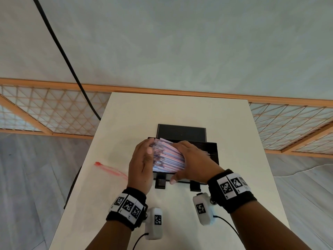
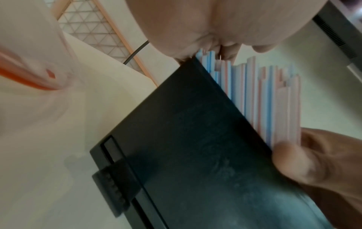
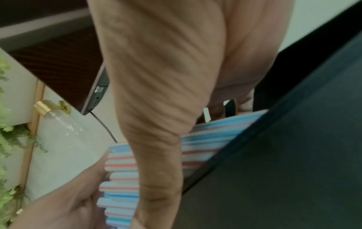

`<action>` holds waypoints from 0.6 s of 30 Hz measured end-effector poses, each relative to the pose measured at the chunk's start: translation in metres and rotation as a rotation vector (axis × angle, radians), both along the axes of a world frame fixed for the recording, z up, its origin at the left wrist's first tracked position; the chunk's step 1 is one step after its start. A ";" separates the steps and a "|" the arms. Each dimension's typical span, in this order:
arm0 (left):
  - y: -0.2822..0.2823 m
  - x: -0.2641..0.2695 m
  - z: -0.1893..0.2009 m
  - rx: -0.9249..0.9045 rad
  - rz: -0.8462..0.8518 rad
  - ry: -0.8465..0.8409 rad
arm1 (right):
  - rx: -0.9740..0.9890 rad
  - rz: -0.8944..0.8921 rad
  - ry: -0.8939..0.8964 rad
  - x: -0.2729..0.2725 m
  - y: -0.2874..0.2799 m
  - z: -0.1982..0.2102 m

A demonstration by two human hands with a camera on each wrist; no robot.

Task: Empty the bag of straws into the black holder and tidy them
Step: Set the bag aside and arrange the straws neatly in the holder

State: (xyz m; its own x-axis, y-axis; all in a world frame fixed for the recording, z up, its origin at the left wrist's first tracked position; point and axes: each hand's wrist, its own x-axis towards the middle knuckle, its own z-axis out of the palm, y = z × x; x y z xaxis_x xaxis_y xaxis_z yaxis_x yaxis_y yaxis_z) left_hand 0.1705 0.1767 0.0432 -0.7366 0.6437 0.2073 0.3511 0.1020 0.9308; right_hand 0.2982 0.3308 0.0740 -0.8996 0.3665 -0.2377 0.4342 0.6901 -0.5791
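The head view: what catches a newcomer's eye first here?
A thick bundle of pink and blue striped straws sits in the black holder at the table's middle, squeezed between the left hand and the right hand. Left of them lies an empty clear bag with a red seal.

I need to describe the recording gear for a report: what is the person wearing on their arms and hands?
Both hands, left hand and right hand, are bare, no sleeves. Each wrist has a black band with white square-code tags and a white camera pod, also tagged, trailing a thin black cable.
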 end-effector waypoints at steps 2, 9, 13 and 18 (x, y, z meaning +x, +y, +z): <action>0.001 0.003 0.000 0.010 -0.011 -0.006 | -0.078 0.003 0.035 -0.004 -0.001 -0.001; -0.002 -0.001 -0.003 0.037 -0.024 -0.161 | -0.174 0.008 -0.027 -0.016 0.001 -0.002; -0.005 0.000 -0.003 0.052 -0.036 -0.181 | -0.126 0.013 -0.063 -0.021 0.003 0.000; -0.007 0.002 -0.004 0.040 -0.009 -0.188 | -0.111 0.026 -0.099 -0.022 0.003 0.001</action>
